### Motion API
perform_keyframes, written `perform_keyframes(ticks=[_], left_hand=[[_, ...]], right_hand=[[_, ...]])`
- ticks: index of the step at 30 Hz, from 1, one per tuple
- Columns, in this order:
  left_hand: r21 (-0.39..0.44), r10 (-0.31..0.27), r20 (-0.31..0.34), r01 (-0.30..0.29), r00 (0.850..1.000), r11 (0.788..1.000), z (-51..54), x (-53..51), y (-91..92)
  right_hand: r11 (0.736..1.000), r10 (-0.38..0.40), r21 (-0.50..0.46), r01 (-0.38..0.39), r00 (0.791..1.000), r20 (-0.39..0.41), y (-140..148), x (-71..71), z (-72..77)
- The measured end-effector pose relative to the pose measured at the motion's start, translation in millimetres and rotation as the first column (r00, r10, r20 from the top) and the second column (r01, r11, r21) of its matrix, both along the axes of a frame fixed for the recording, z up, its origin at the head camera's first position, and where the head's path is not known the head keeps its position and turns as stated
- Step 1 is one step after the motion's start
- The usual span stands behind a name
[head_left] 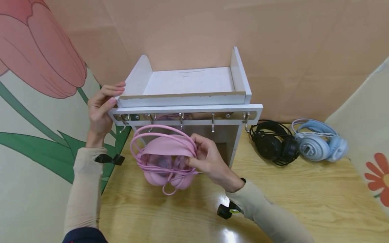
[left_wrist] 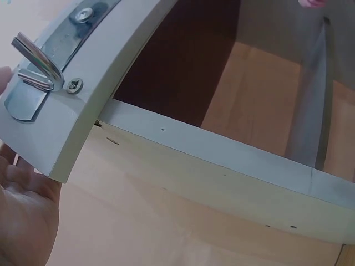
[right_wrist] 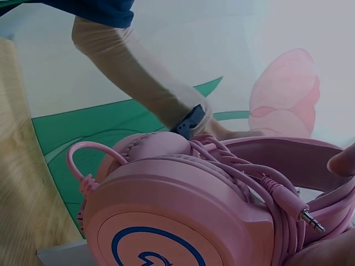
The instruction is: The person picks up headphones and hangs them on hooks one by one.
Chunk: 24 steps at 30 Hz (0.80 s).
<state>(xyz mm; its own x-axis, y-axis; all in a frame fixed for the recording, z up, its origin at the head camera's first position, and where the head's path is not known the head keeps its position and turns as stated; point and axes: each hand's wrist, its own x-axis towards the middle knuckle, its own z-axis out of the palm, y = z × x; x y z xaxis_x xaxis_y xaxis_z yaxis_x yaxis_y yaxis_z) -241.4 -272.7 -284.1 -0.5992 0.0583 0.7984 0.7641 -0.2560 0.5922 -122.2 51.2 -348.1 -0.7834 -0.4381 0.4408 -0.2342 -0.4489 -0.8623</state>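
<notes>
Pink headphones [head_left: 165, 148], with their cord wound around them, are held in front of a white shelf [head_left: 179, 100] by my right hand [head_left: 209, 158], which pinches the headband's right side. In the right wrist view, an ear cup [right_wrist: 166, 216] with a blue logo and the metal plug [right_wrist: 310, 220] show close up. My left hand [head_left: 103, 104] grips the shelf's upper left corner, thumb in front and fingers along the side panel. Below the thumb runs a rail with several metal hooks [head_left: 212, 123]. The left wrist view shows one hook [left_wrist: 41, 66] near that hand [left_wrist: 28, 216].
Black headphones [head_left: 273, 141] and light blue headphones [head_left: 320, 140] lie side by side on the wooden table [head_left: 288, 192], right of the shelf. A tan backdrop [head_left: 304, 67] stands behind. The wall at the left carries a painted tulip [head_left: 45, 50].
</notes>
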Motion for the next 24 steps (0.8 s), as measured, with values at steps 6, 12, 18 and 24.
perform_keyframes(ticks=[6, 12, 18, 24], left_hand=[[-0.002, 0.013, -0.008, -0.013, 1.000, 1.000, 0.2, 0.3, 0.0], [-0.005, 0.013, -0.019, -0.013, 1.000, 1.000, 0.5, 0.3, 0.2], [-0.049, 0.034, -0.036, -0.036, 0.999, 0.998, 1.5, 0.6, -1.8], [-0.091, 0.051, -0.046, -0.055, 0.998, 0.994, 2.1, 2.2, -3.4]], right_hand=[[1.000, 0.002, -0.007, -0.002, 1.000, 0.009, -7.9, -1.5, -3.9], [1.000, -0.013, 0.004, 0.013, 1.000, 0.025, -17.6, -1.1, -4.1], [1.000, -0.024, 0.016, 0.024, 0.999, 0.022, -26.0, -1.5, -2.0], [0.999, -0.021, 0.035, 0.021, 1.000, 0.002, -31.7, -1.3, -1.4]])
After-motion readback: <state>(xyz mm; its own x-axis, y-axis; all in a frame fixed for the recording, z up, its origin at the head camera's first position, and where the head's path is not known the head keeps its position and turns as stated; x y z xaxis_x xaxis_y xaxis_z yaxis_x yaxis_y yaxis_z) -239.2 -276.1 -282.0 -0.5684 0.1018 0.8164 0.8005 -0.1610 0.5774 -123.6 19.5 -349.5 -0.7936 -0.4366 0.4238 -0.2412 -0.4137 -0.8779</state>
